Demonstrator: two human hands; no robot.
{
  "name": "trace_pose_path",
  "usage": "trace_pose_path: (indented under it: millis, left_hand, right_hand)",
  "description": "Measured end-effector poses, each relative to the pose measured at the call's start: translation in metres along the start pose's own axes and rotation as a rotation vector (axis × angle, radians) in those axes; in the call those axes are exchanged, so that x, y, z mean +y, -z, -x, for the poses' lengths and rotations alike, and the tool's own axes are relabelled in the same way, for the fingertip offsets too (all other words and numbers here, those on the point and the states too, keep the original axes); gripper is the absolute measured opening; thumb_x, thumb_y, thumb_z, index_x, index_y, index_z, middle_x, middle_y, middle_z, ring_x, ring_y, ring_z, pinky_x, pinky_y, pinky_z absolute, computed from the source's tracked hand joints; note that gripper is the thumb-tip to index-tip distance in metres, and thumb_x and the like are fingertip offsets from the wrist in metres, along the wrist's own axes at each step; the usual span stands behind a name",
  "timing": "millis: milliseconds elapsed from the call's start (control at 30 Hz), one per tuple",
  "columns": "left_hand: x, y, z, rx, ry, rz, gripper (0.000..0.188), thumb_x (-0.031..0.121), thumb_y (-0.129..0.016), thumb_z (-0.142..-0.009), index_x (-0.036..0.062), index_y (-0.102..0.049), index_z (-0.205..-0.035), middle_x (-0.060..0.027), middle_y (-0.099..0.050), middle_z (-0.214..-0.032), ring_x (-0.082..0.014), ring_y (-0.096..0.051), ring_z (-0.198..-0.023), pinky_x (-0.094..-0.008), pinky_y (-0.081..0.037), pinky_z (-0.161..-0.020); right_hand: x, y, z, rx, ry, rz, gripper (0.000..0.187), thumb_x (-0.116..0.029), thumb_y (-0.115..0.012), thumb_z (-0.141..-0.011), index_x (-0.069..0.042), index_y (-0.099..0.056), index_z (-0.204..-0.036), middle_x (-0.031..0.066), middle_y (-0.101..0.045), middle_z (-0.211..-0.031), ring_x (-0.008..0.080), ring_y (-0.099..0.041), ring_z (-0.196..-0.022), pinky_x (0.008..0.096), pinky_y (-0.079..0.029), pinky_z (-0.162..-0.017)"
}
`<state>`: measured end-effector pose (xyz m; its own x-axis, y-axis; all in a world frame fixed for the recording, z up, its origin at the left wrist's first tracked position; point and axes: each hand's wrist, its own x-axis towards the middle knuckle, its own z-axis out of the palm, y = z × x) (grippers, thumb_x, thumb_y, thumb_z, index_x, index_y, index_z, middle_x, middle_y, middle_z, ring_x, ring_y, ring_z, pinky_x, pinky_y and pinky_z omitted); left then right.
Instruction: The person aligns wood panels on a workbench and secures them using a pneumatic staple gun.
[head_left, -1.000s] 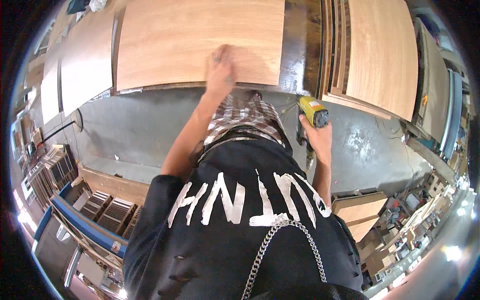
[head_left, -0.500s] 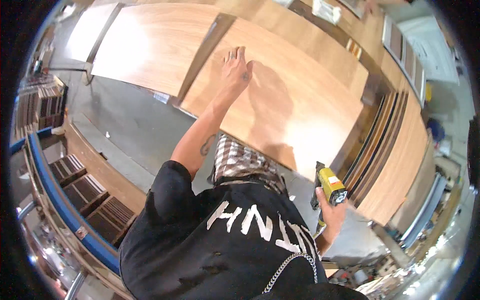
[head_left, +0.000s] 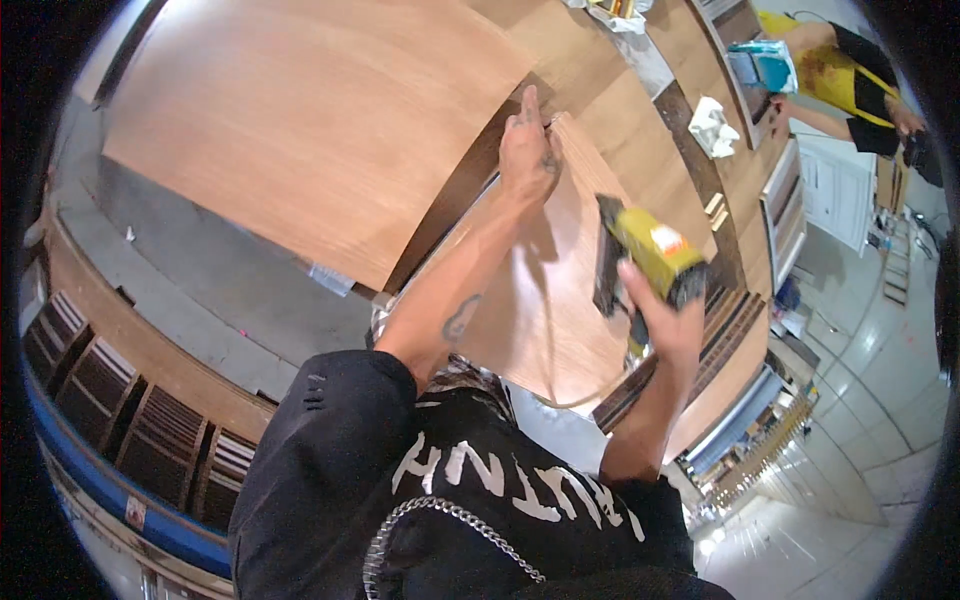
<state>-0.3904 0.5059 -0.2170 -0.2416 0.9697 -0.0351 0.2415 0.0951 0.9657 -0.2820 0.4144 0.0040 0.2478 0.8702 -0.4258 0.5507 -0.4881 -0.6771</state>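
Observation:
At the far left corner of a light wood-veneer panel, my left hand grips the edge, index finger stretched out and other fingers bent. The panel looks tilted, and its underside is hidden. My right hand is wrapped round a yellow and black nail gun, held above the panel's right part and blurred by motion. A thin hose hangs over the panel. Beyond a dark gap, a larger wood panel lies to the left.
Stacked dark strips stand beside the panel on the right. White crumpled paper lies on the far worktop. A co-worker's hand is at the upper right, near a blue object. Racks of dark slats line the lower left.
My left hand has gone from lying on the panel to its corner, and the panel now looks tilted. My right hand has raised the nail gun over it. The view has swung right.

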Motion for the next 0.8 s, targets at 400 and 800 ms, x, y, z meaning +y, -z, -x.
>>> trace_pose_path:
  millis: [400,800]
  left_hand:
    - [0.009,0.018,0.001,-0.028,0.127,0.089,0.061,0.005,-0.057,-0.086,0.0023,-0.033,-0.142,-0.0197,-0.062,-0.097,-0.0347,-0.060,-0.088,-0.0412,-0.049,-0.079]
    - [0.007,0.019,-0.001,-0.070,0.188,0.150,0.058,0.004,-0.056,-0.086,0.0009,-0.036,-0.140,-0.0211,-0.061,-0.095,-0.0360,-0.060,-0.087,-0.0422,-0.049,-0.079]
  right_hand:
    - [-0.038,-0.046,-0.168,-0.107,-0.043,0.273,0.025,-0.024,-0.077,-0.078,-0.004,-0.062,-0.080,0.0004,-0.055,-0.059,0.0099,-0.050,-0.045,0.0251,-0.040,-0.044]
    - [-0.041,-0.045,-0.183,-0.324,-0.101,0.407,0.024,-0.023,-0.076,-0.079,-0.004,-0.064,-0.088,-0.0017,-0.056,-0.065,0.0073,-0.049,-0.048,0.0232,-0.041,-0.044]
